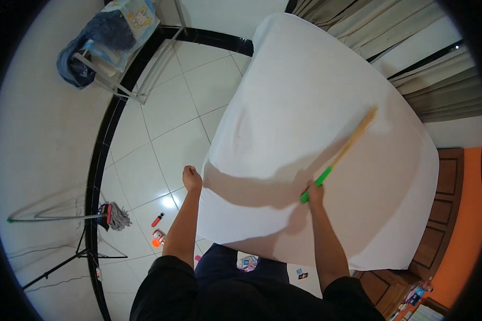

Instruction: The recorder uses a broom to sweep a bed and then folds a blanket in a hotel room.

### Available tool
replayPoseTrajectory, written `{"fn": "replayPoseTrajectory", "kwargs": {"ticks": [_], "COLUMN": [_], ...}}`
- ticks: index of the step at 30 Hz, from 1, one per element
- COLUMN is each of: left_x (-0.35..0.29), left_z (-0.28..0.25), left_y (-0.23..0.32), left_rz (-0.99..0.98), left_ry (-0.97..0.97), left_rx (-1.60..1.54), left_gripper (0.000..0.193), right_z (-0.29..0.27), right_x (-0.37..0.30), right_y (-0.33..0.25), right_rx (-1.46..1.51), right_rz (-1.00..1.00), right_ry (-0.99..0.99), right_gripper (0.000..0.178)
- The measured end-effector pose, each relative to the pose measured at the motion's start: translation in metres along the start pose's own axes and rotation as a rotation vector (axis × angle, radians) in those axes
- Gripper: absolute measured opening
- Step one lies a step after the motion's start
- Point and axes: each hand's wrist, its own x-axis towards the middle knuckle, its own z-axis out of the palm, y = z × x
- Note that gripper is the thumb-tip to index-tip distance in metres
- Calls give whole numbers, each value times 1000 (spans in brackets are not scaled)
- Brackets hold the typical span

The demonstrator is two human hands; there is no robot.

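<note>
A bed with a plain white sheet [300, 91] spreads in front of me. My right hand [315, 193] is wrapped round the green handle of a short stick broom [354, 140]. Its thin straw-coloured bristles point away to the far right, low over the sheet; whether their tips touch it I cannot tell. Beside the bed's left edge, my left hand [191, 179] is closed in a fist, with nothing visible in it. Shadows of my arms and body fall across the near part of the sheet.
Left of the bed, a mop [118, 216] leans at the wall by a black stand [80, 252]. A red bottle [157, 220] and an orange-lidded jar [158, 238] are on the tiles. A rack [139, 99] holds clothes [99, 40]. Curtains [444, 85] hang at far right.
</note>
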Motion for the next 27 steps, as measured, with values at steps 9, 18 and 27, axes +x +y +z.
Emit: {"fn": "replayPoseTrajectory", "kwargs": {"ticks": [9,18,27], "left_x": [-36,-150,-298], "left_z": [-91,-90,-41], "left_y": [27,168,212], "left_rz": [168,624,913], "left_ry": [45,-181,-711], "left_rx": [-482,-483,-386], "left_gripper": [17,17,12], "right_z": [18,-131,-295], "right_x": [-197,-154,-163], "right_y": [125,110,185], "right_rx": [-1109,-819,298], "right_rz": [-457,-357,174], "right_ry": [-672,113,761], "right_gripper": [34,30,24]}}
